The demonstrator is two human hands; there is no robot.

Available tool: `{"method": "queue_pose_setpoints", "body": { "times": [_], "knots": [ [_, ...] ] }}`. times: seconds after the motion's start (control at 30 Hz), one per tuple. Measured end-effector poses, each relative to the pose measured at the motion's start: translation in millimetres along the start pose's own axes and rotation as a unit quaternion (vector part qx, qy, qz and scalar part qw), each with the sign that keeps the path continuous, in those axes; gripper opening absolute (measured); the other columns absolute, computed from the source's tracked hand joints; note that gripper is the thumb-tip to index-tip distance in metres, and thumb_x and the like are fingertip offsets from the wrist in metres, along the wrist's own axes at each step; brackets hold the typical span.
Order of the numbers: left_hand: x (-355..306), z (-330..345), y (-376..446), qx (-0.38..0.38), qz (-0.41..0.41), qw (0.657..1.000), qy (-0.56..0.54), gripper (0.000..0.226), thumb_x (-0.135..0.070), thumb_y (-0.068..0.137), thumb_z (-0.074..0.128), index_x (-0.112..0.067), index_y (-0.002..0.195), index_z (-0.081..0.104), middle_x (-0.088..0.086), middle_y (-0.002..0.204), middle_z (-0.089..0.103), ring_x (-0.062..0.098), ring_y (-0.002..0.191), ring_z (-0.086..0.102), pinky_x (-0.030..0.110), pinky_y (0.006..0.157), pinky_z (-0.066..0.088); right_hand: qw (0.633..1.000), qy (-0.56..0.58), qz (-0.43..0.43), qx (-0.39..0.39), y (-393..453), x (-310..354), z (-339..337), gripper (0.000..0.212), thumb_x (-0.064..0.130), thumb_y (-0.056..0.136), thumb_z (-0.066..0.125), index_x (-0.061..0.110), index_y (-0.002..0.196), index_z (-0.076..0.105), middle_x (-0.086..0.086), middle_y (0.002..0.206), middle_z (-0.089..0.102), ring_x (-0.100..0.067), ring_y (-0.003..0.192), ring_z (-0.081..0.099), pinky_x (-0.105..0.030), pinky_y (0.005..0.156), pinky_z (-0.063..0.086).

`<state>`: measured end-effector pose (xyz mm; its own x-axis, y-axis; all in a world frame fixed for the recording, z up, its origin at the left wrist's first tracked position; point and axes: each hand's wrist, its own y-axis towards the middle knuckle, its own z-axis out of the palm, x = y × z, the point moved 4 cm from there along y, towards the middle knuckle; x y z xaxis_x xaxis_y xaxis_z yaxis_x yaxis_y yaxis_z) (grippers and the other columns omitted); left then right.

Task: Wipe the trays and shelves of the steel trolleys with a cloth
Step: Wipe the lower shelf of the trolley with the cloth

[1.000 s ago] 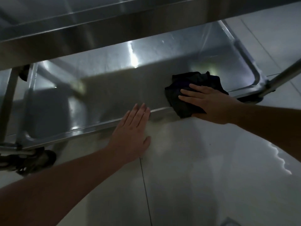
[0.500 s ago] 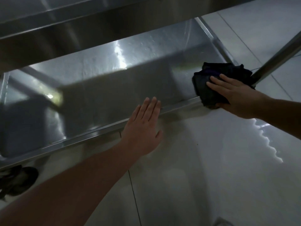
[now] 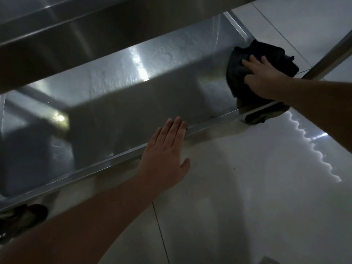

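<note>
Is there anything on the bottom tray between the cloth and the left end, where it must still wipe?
Nothing visible. The right hand presses the dark cloth at the bottom tray's right end; leftward only bare steel shows. The left hand rests at the front rim, outside.

I see a pale, glossy tiled floor (image 3: 257, 187) below me, with a dark grout line (image 3: 162, 231) running toward the bottom edge. A bright scalloped reflection (image 3: 312, 147) ripples across the tiles on the right. A small grey object (image 3: 266, 261) sits at the bottom edge, too cropped to identify
</note>
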<state>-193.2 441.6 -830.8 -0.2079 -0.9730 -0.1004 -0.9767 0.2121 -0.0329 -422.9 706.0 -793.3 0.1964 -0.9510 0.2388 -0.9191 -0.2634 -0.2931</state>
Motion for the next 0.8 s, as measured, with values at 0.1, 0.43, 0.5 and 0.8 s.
{"method": "queue_pose_setpoints", "body": {
  "times": [0.1,0.43,0.5,0.8],
  "knots": [
    [1,2,2,0.006,-0.006,1.0,0.004,0.099,-0.058,0.09,0.052,-0.014,0.17,0.012,0.004,0.178,0.007,0.02,0.164,0.001,0.043,0.131,0.011,0.999,0.028,0.015,-0.009,14,10,5,0.067,0.033,0.103,0.03,0.021,0.167,0.015,-0.002,0.175,0.005,-0.029,0.161,-0.006,-0.046,0.13,-0.003],
    [-3,3,-2,0.022,0.005,1.0,0.012,0.101,-0.055,0.089,0.058,-0.013,0.169,0.012,0.005,0.178,0.004,0.021,0.164,0.0,0.043,0.132,0.009,0.996,0.058,0.066,0.005,-33,-5,29,0.072,0.041,0.099,0.033,0.025,0.167,0.013,-0.003,0.175,0.002,-0.028,0.161,-0.002,-0.048,0.127,0.004],
    [-1,2,-2,0.029,0.004,0.999,0.016,0.102,-0.056,0.089,0.057,-0.013,0.17,0.011,0.005,0.178,0.003,0.02,0.164,-0.001,0.042,0.132,0.007,0.995,0.058,0.076,-0.024,-14,-2,18,0.072,0.041,0.099,0.031,0.026,0.167,0.013,-0.002,0.175,0.003,-0.029,0.161,-0.004,-0.047,0.128,0.003],
    [1,-1,-2,0.021,0.005,1.0,-0.004,0.099,-0.053,0.089,0.059,-0.016,0.17,0.015,0.003,0.178,0.007,0.019,0.164,0.0,0.04,0.132,0.007,0.996,0.05,-0.019,-0.071,90,38,-5,0.068,0.049,0.1,0.022,0.03,0.165,0.022,0.001,0.175,0.01,-0.028,0.161,0.002,-0.046,0.128,0.005]
  ]
}}
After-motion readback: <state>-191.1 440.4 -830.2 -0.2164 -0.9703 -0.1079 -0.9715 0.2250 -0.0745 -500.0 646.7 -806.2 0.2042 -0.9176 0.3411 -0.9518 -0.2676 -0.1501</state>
